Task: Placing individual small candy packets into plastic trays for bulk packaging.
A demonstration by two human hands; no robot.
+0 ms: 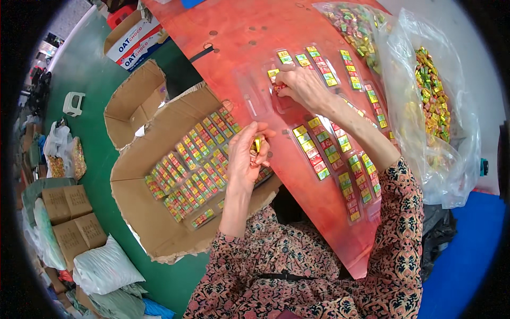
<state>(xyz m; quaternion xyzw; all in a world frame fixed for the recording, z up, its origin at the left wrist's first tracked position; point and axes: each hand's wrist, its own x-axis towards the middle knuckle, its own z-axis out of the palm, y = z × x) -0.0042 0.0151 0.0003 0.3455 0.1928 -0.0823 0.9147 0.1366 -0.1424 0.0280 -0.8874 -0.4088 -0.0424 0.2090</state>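
Note:
My left hand (247, 149) is curled, palm up, around a few small wrapped candies (258, 144) in shiny gold and reddish foil. It hovers between the cardboard box and the table edge. Over the red table, my right hand (305, 87) reaches down with its fingers pinched together at a narrow clear plastic tray, where a yellow candy (273, 73) shows. Whatever the fingertips hold is hidden. An unfilled clear tray (255, 101) lies to the left of that hand. Several trays filled with a row of yellow, red and green candies (311, 152) lie around my right forearm.
Filled candy trays (196, 143) sit in rows inside the large open cardboard box (143, 212) at left. Clear bags of loose candies (433, 95) stand along the table's right side. A printed carton (135, 40), a white sack (106, 266) and brown boxes (69, 218) are on the green floor.

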